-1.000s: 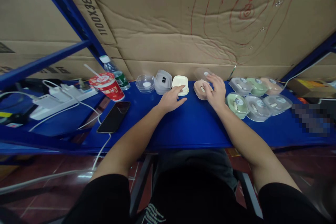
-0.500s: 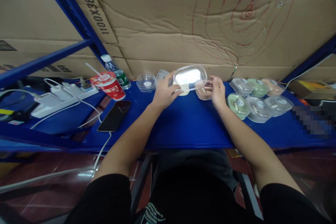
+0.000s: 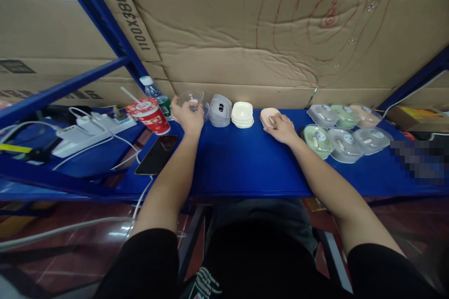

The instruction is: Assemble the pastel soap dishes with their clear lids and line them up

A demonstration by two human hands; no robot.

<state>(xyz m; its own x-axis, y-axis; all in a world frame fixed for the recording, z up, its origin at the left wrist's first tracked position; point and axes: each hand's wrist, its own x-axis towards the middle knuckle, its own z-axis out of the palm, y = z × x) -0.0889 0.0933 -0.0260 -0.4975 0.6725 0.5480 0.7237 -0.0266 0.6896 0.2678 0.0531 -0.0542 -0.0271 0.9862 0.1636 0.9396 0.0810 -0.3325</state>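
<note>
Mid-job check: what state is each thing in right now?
Clear cover, held in the left hand
Peach container, under the right hand
Cream pieces, stacked
Gray pieces, stacked
Six containers, covered
Red cup, straw in
Bottle, capped
Phone, screen dark
Power strip, plugs in

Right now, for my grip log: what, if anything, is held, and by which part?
The left hand holds a clear plastic cover by its near edge. The right hand touches the peach container; whether it grips is unclear.
</note>
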